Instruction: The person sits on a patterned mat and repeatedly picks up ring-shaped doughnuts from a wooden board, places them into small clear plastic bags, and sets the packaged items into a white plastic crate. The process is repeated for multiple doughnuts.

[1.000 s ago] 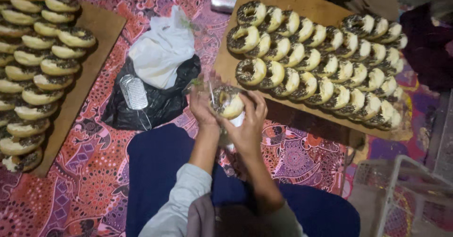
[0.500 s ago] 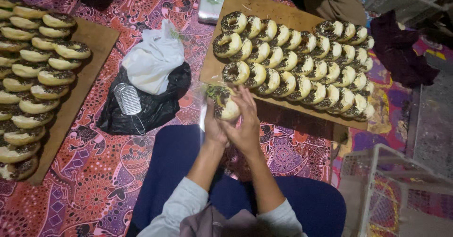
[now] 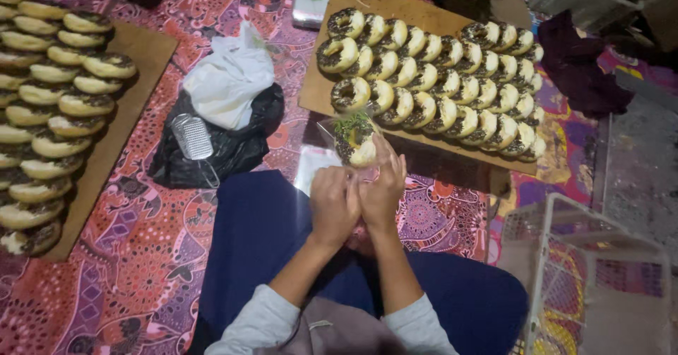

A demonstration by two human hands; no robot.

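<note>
Two wooden boards point(image 3: 367, 2) hold rows of doughnuts point(image 3: 438, 79). One more doughnut sits in a clear bag point(image 3: 353, 139). Two plastic bags lie between: one white point(image 3: 229, 79), one black point(image 3: 226, 150).

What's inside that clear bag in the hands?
The clear bag holds one doughnut with dark topping and green sprinkles. The left hand and right hand pinch the bag's lower end, so whatever lies behind the fingers is hidden.
</note>
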